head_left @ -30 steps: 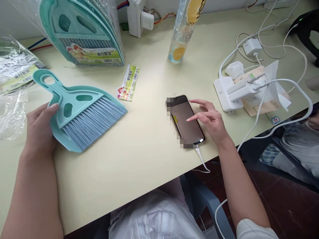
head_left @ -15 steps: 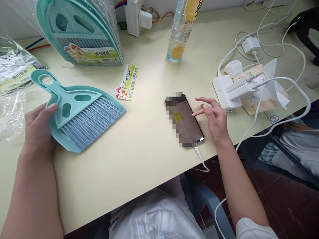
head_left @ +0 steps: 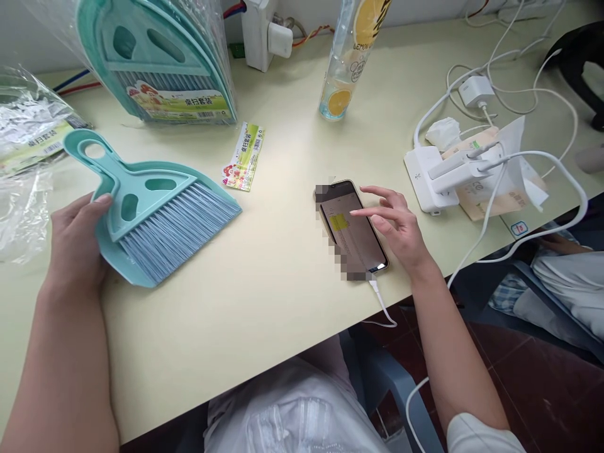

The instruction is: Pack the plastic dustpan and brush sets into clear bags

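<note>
My left hand (head_left: 78,242) grips a teal dustpan (head_left: 134,275) by its left side, thumb on top. A matching hand brush (head_left: 177,229) with grey-blue bristles is nested in the pan, its handle at the upper left. On the right, my right hand (head_left: 396,226) hovers over a smartphone (head_left: 361,236) lying on the table, fingers spread and the index finger reaching over the lit screen. Whether the fingertip touches the glass I cannot tell. A white charging cable (head_left: 381,302) runs from the phone's lower end over the table edge.
Bagged dustpan sets (head_left: 165,69) stand at the back left, with another plastic package (head_left: 33,135) beside them. A printed card (head_left: 244,157) lies in the middle. Behind are a lemon drink bottle (head_left: 346,69) and, at right, a white power strip (head_left: 422,179) with tangled cables. Another person's sleeve (head_left: 569,274) shows at far right.
My right hand has shifted slightly left, its fingers stretching further over the phone screen. The left hand still holds the dustpan and brush in the same place on the table.
</note>
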A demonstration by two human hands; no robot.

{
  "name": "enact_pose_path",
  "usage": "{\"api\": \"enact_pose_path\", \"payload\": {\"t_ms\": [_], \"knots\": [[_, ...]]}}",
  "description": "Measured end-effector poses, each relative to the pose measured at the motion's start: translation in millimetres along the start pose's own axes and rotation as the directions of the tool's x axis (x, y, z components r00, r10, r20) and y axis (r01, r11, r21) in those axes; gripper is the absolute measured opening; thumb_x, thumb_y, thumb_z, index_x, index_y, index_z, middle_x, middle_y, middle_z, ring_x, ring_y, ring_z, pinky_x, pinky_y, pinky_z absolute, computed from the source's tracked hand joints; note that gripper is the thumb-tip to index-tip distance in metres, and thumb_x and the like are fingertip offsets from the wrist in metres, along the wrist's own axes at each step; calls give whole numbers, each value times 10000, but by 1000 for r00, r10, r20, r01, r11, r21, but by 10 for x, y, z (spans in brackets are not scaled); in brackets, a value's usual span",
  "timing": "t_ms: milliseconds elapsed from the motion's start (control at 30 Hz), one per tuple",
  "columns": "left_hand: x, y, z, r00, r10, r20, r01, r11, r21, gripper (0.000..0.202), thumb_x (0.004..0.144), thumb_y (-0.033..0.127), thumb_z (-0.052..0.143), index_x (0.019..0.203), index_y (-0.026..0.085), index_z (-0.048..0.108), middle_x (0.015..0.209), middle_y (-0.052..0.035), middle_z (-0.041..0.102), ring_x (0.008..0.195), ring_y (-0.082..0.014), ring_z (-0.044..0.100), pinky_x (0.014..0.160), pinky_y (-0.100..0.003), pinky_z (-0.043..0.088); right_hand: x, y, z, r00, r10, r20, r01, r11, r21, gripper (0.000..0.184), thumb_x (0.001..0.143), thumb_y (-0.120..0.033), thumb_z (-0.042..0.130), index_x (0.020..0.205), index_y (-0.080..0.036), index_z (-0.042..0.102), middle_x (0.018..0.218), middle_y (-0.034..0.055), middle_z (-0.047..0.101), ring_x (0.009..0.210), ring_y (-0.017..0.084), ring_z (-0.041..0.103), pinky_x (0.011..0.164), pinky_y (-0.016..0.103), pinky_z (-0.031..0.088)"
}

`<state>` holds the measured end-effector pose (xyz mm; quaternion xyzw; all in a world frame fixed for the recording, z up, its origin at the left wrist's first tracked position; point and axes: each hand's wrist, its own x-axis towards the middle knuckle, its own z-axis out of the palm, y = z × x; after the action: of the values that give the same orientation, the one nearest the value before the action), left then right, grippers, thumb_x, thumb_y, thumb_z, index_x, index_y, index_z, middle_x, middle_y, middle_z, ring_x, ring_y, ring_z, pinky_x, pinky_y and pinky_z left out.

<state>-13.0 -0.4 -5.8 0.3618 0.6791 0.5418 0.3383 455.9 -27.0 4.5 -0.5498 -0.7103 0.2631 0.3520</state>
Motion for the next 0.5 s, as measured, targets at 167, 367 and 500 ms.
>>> {"api": "enact_pose_path", "payload": {"t_ms": [167, 367, 500], "knots": [[0, -4, -9, 1000, -2, 14, 2, 1000, 6, 189, 584, 274, 714, 627, 145, 583, 579, 2, 486, 493, -93, 434, 438, -218, 326, -2, -4, -3, 1000, -13, 15, 13, 1000, 8, 291, 920, -545, 516, 976, -411, 768, 1360, -47, 580, 1326, 290, 437, 1132, 545, 341], [0, -13, -6, 1000, 10, 23, -10, 1000, 12, 187, 594, 292, 704, 653, 147, 602, 589, 0, 501, 495, -98, 434, 446, -232, 336, -7, -34, -12, 999, -10, 41, 10, 1000, 17, 288, 919, -539, 522, 927, -411, 779, 1367, -62, 577, 1342, 294, 424, 1149, 552, 322], [-3, -14, -5, 1000, 10, 22, -10, 1000, 1, 186, 594, 287, 701, 667, 142, 609, 594, 1, 510, 491, -97, 440, 449, -231, 340, -12, -48, -20, 998, -17, 59, 15, 999, 41, 287, 922, -524, 527, 872, -411, 786, 1355, -70, 586, 1344, 288, 426, 1157, 544, 318]]}}
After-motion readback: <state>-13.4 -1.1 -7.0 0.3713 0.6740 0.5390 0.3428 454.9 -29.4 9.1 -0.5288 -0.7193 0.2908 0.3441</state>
